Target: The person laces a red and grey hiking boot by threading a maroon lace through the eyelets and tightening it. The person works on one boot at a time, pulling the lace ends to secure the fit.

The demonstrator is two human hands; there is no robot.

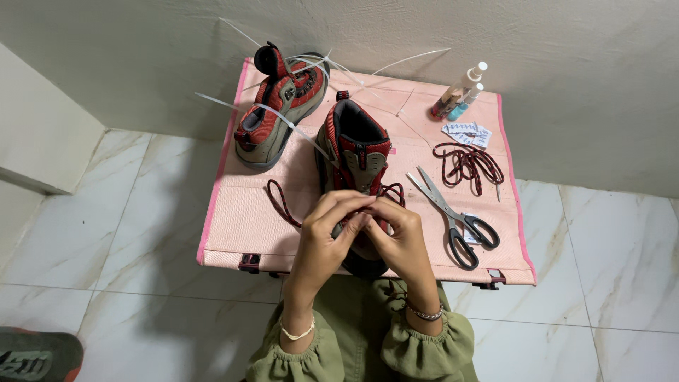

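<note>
Shoe (pixel 356 152) near the front edge of the pink table (pixel 233 233), both hands working its dark red lace (pixel 281 201).

Left hand (pixel 327 237) and right hand (pixel 399 237) meet over the shoe's front part, fingers curled narrow and pinching the lace between them; the lace trails in a loop toward the table's left side. The shoe's open collar faces the wall. A second shoe (pixel 279 117) lies near the back left corner with white cable ties (pixel 254 107) across it. Scissors (pixel 453 216) rest near the front right corner, a loose lace (pixel 468 163) lies by the right edge, and two small bottles (pixel 461 92) stand at the back right corner.
</note>
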